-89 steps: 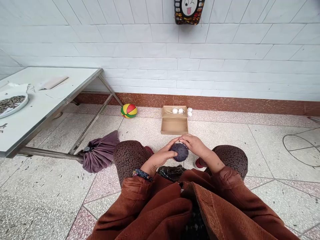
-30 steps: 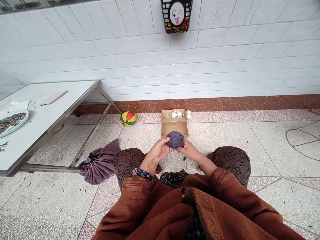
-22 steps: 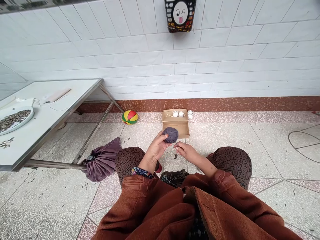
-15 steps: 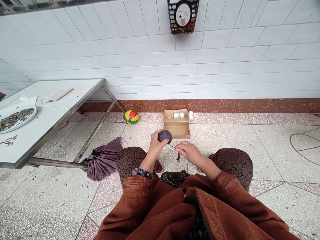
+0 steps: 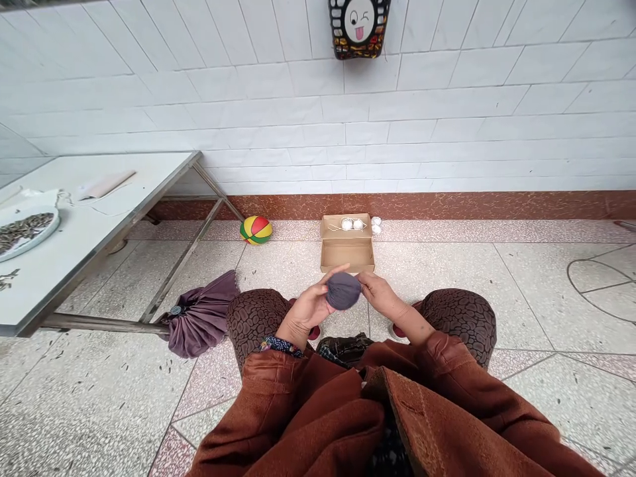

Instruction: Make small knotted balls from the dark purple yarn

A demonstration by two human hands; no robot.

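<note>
My left hand (image 5: 309,306) is closed around a dark purple-grey ball of yarn (image 5: 343,291), its thumb on the near left side. My right hand (image 5: 380,291) pinches at the ball's right edge, with the fingertips touching or very close to the ball. The yarn end in that pinch is too small to see clearly. Just beyond the hands, an open cardboard box (image 5: 346,254) stands on the floor. White yarn balls (image 5: 352,224) with loose strands lie on its lid flap, and more white balls (image 5: 376,225) sit beside it.
A red, yellow and green ball (image 5: 256,230) lies by the wall. On the left stands a white table (image 5: 114,205) bearing a tray of seeds (image 5: 30,233). A purple cloth bundle (image 5: 201,315) rests below it. A black basket (image 5: 359,30) hangs on the tiled wall.
My right hand has come in against the yarn ball; the strand that stretched between them no longer shows. The yarn ball has moved right and nearer to me, with its face turned.
</note>
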